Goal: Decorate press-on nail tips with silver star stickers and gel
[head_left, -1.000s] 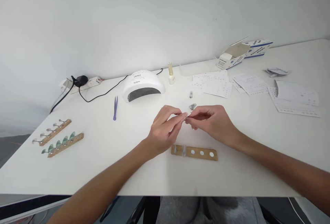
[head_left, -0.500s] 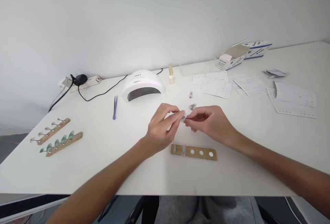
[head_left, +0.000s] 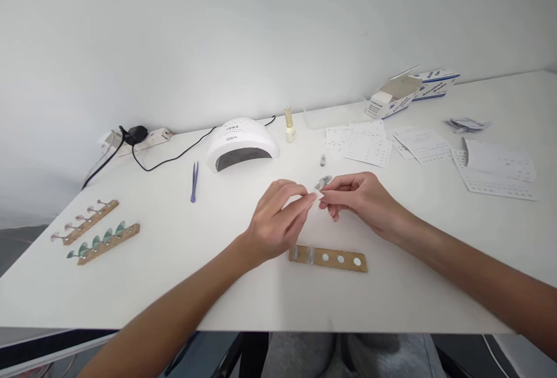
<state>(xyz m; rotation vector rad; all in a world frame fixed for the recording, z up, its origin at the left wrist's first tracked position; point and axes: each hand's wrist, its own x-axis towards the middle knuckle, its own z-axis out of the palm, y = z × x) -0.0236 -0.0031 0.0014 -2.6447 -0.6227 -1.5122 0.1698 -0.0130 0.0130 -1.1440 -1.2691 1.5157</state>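
Note:
My left hand (head_left: 285, 213) pinches a small white piece (head_left: 319, 195) between thumb and fingertips. Just to its right, my right hand (head_left: 354, 193) is closed in a pinch; what lies between those fingertips is too small to make out. Shiny clear-and-silver pieces (head_left: 324, 181) show right behind the right fingertips, and I cannot tell whether one is held. A similar small piece (head_left: 322, 160) lies farther back. Below the hands is a wooden strip (head_left: 333, 257) with white round dots and two clear upright pieces at its left end.
A white nail lamp (head_left: 243, 140) stands at the back, with a polish bottle (head_left: 290, 126) beside it. Blue tweezers (head_left: 194, 182) lie to the left. Two wooden strips (head_left: 108, 244) carry nail tips on stands. Printed sheets (head_left: 422, 143) and an opened box (head_left: 391, 100) occupy the right side.
Both hands have shifted slightly to the right and draw close to the shiny pieces. The white piece now shows at the left fingertips, where a clear piece was between the hands before.

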